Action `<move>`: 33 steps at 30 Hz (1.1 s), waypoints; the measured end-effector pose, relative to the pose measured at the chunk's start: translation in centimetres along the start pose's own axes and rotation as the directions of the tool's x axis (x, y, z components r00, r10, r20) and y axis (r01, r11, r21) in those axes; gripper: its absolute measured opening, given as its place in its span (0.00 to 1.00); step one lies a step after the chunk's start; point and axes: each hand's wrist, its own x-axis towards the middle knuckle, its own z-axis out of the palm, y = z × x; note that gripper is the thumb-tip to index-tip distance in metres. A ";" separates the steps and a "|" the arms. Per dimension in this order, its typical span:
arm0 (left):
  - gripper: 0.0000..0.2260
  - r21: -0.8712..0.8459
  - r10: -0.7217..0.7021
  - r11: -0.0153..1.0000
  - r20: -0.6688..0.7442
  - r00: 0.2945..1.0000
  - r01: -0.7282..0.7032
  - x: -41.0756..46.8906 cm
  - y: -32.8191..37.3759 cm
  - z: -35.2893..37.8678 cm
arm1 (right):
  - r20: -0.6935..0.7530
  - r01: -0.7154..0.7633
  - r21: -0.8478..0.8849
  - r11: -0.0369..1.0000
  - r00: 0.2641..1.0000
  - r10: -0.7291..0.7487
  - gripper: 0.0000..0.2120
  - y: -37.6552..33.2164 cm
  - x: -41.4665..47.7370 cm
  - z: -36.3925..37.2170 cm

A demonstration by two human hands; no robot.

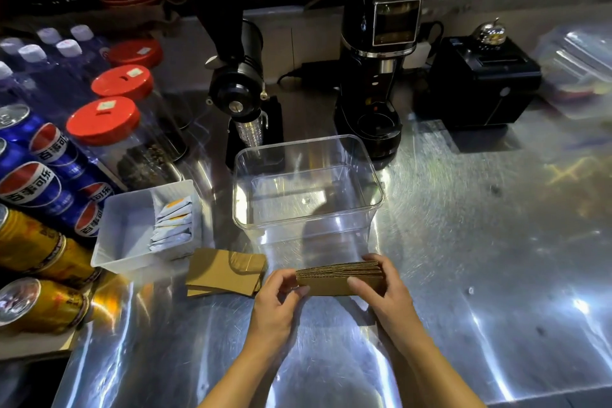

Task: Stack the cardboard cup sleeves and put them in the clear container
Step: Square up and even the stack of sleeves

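So both hands are on the bundle right now: the left hand (281, 291) pinches one end and the right hand (377, 281) wraps the other, each grip clamped on the stack of cup sleeves (337, 276), which is held on edge just above the counter (463, 242). Its long axis runs left to right, about parallel to the near wall of the clear container (308, 219). That container sits straight ahead, just beyond the stack, and looks empty. I'd guess a forward lift over the rim does it, with no turning needed.

A few loose sleeves (225, 272) lie flat just left of the left hand, so that hand is nearer to them. Farther left, the white tray (122, 232) holds small sachets (174, 225) on its right side.
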 end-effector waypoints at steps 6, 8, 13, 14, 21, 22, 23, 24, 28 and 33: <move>0.12 -0.022 -0.035 0.999 -0.002 0.999 0.035 0.4 -1.4 -0.3 | 0.025 0.101 -0.105 0.989 0.995 -0.099 0.24 0.6 -0.1 -2.1; 0.13 -0.045 -0.046 0.998 -0.001 0.999 0.046 0.4 -1.7 -0.4 | -0.015 0.087 -0.096 0.992 0.996 -0.089 0.24 0.9 -0.1 -2.2; 0.14 -0.044 -0.063 0.997 -0.004 0.998 0.062 0.4 -1.7 -0.4 | -0.070 0.086 -0.088 0.992 0.993 -0.092 0.24 1.1 0.0 -2.2; 0.14 -0.031 -0.058 0.998 -0.009 0.998 0.058 0.3 -1.5 -0.3 | -0.075 0.082 -0.076 0.994 0.993 -0.088 0.22 1.1 0.1 -2.2; 0.16 0.157 0.108 0.982 -0.038 0.993 -0.101 0.2 1.6 -1.0 | -0.106 0.053 0.071 0.996 0.993 -0.046 0.16 -0.2 0.4 -1.5; 0.16 0.152 0.124 0.982 -0.059 0.991 -0.114 0.4 2.2 -1.4 | -0.079 0.050 0.101 0.994 0.996 -0.042 0.15 -0.8 0.4 -1.2; 0.15 0.143 0.134 0.982 -0.085 0.987 -0.121 0.6 2.7 -1.9 | -0.047 0.047 0.133 0.990 0.998 -0.041 0.14 -1.6 0.5 -0.7; 0.13 0.133 0.138 0.983 -0.112 0.984 -0.123 0.9 3.2 -2.5 | -0.014 0.043 0.173 0.984 0.999 -0.041 0.13 -2.3 0.4 -0.2; 0.08 0.062 0.006 0.998 -0.182 0.983 0.005 2.7 4.6 -6.2 | 0.107 -0.049 0.322 0.945 0.994 0.015 0.10 -5.1 0.5 3.1; 0.06 0.014 -0.251 0.965 -0.218 0.943 0.261 4.3 4.1 -11.0 | 0.215 -0.280 0.306 0.910 0.952 0.220 0.09 -6.5 1.1 8.2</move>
